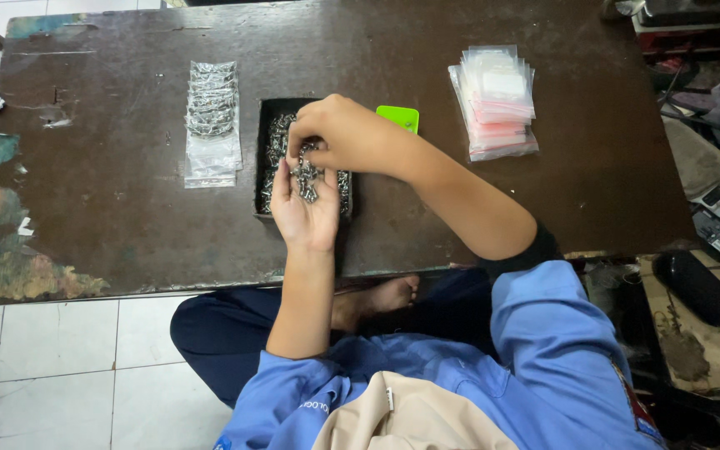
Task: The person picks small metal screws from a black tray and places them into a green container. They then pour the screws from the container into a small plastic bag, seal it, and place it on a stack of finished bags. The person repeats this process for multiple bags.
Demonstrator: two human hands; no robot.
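My left hand (303, 215) lies palm up over a dark box (263, 158) full of small silver metal parts, with a small heap of those metal parts (305, 177) resting in the palm. My right hand (339, 132) reaches in from the right, its fingertips pinching at the heap in the left palm. A stack of clear bags (212, 117) filled with metal parts lies left of the box. A stack of empty clear bags (496, 98) with pink and white strips lies to the right.
A bright green flat object (399, 117) peeks out behind my right wrist. The worn dark brown table (110, 208) sits low over a white tiled floor (52, 367). Cables, tools and a black case (700, 287) crowd the right side.
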